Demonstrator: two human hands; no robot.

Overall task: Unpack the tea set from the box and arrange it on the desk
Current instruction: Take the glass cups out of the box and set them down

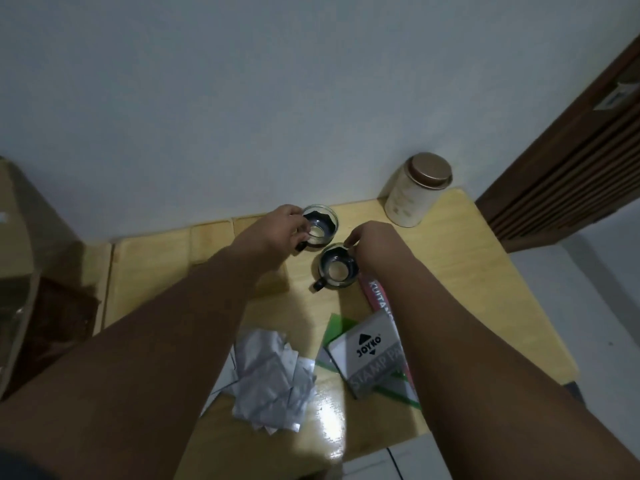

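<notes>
Two glass tea cups with black holders and handles stand on the light wooden desk (pixel 450 271). The far cup (pixel 320 228) sits near the wall, and my left hand (pixel 282 230) grips its left rim. The near cup (pixel 336 269) stands just in front and to the right, its handle pointing to the lower left. My right hand (pixel 374 245) pinches the near cup's right rim with curled fingers. A cardboard box (pixel 20 258) is at the far left, only partly in view.
A cream tin with a brown lid (pixel 417 190) stands at the desk's back right corner. Silver foil packets (pixel 273 379) lie in a heap near the front. A grey stamp pad box (pixel 367 355) rests on green and red booklets. A dark wooden slatted door (pixel 571 181) stands right.
</notes>
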